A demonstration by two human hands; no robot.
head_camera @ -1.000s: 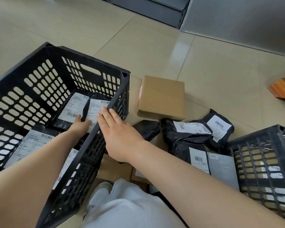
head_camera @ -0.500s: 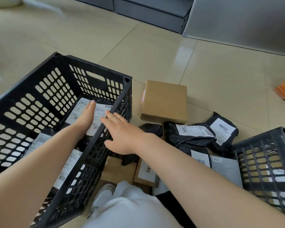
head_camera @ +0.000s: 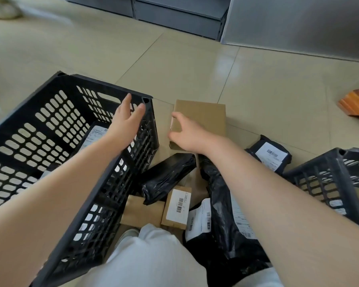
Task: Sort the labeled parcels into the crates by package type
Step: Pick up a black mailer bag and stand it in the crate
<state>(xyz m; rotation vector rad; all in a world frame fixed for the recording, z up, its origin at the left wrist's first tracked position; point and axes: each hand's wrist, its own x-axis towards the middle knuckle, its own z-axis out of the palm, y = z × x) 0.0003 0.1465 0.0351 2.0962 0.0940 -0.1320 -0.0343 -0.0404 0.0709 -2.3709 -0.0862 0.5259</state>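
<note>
Our right hand (head_camera: 188,135) curls its fingers and thumb around the left edge of the cardboard box (head_camera: 203,119) lying on the floor. Our left hand (head_camera: 125,119) hovers with fingers spread over the near corner of the black crate (head_camera: 50,125), where labeled parcels lie. Black mailer bags (head_camera: 168,175) lie between the crates.

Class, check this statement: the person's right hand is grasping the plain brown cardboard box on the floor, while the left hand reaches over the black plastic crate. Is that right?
One error: the head view shows the right hand grasping the plain brown cardboard box and the left hand over the black plastic crate, but the box is lifted, not resting on the floor.
</note>
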